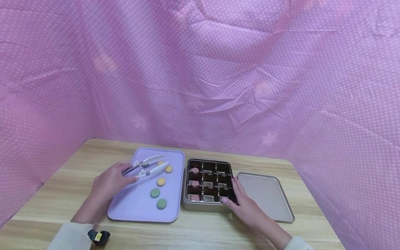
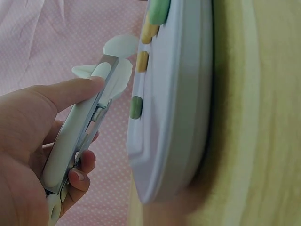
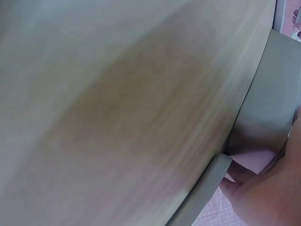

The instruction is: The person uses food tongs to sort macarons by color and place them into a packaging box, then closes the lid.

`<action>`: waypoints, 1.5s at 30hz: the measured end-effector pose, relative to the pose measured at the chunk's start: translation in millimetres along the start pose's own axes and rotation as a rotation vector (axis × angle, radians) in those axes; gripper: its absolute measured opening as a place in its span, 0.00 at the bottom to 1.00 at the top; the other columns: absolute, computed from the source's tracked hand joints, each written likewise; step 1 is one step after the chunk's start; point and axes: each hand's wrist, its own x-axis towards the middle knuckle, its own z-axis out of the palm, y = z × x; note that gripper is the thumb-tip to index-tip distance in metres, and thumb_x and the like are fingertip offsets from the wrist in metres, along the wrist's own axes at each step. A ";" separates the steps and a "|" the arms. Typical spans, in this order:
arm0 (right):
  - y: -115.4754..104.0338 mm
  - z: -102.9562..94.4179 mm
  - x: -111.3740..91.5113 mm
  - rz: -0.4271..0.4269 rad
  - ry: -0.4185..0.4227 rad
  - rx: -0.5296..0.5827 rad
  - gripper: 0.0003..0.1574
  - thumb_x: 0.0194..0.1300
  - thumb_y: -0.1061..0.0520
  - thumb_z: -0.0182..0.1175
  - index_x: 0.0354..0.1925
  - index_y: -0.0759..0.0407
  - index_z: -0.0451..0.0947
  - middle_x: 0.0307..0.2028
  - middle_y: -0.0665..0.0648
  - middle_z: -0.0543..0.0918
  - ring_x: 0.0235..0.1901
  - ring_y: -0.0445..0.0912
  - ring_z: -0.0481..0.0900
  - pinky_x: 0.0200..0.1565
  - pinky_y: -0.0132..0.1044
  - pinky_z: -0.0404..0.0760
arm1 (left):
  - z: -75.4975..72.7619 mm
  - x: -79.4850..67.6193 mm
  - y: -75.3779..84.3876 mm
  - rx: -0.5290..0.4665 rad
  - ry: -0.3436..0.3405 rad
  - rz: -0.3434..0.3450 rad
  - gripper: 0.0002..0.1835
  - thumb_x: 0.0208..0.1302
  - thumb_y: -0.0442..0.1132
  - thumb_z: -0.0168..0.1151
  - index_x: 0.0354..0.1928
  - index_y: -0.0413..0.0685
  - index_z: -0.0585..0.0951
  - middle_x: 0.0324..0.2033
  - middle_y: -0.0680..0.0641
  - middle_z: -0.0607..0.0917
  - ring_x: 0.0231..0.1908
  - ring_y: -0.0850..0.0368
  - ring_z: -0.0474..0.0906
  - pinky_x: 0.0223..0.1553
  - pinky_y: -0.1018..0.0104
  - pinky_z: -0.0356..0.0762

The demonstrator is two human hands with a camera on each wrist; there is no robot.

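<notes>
My left hand (image 1: pixel 110 180) holds a pair of white-tipped tongs (image 2: pixel 70 136), thumb along one arm and fingers curled round the other. Their spread tips reach over the lilac tray (image 1: pixel 131 206), with a yellow macaron (image 1: pixel 160 163) between them in the head view. Two more yellow macarons (image 1: pixel 160 182) and two green macarons (image 1: pixel 161 203) lie nearer on the tray. My right hand (image 1: pixel 247 206) rests at the right side of a metal box (image 1: pixel 206 207), fingers along its wall and thumb at the front right corner. Pink macarons (image 1: pixel 195 184) sit in the divided insert's left column.
A flat metal lid (image 1: pixel 265 196) lies on the wooden table (image 1: pixel 215 234) to the right of the box, close by my right hand. Pink dotted cloth (image 1: pixel 200 86) hangs behind the table and along both sides.
</notes>
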 end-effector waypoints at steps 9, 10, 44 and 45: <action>-0.9 -1.0 -0.7 -0.005 0.004 0.002 0.60 0.66 0.19 0.47 0.81 0.40 0.33 0.81 0.44 0.34 0.71 0.68 0.63 0.64 0.70 0.67 | 1.7 -0.3 -3.7 -0.023 -0.016 -0.003 0.46 0.54 0.65 0.71 0.69 0.45 0.74 0.67 0.34 0.74 0.62 0.30 0.72 0.51 0.31 0.68; -0.9 -1.1 -0.9 -0.004 0.005 0.006 0.60 0.66 0.19 0.47 0.81 0.40 0.34 0.81 0.44 0.34 0.71 0.68 0.64 0.64 0.70 0.67 | 1.5 -0.5 -4.5 -0.021 -0.013 0.003 0.46 0.54 0.66 0.71 0.68 0.45 0.74 0.67 0.35 0.74 0.62 0.30 0.72 0.51 0.31 0.68; -3.6 -2.6 -0.7 -0.009 -0.001 0.006 0.60 0.66 0.20 0.48 0.81 0.39 0.33 0.81 0.44 0.34 0.72 0.67 0.63 0.66 0.69 0.66 | -2.8 -8.0 -19.0 -0.011 -0.026 0.013 0.42 0.56 0.64 0.70 0.66 0.44 0.77 0.66 0.33 0.75 0.60 0.30 0.74 0.49 0.32 0.70; -3.4 -2.6 -0.6 -0.006 -0.003 0.005 0.60 0.66 0.20 0.48 0.81 0.39 0.32 0.81 0.43 0.33 0.72 0.67 0.63 0.66 0.68 0.65 | -2.7 -7.9 -19.4 -0.012 -0.028 0.011 0.42 0.56 0.64 0.70 0.66 0.45 0.77 0.66 0.33 0.75 0.60 0.30 0.74 0.49 0.32 0.70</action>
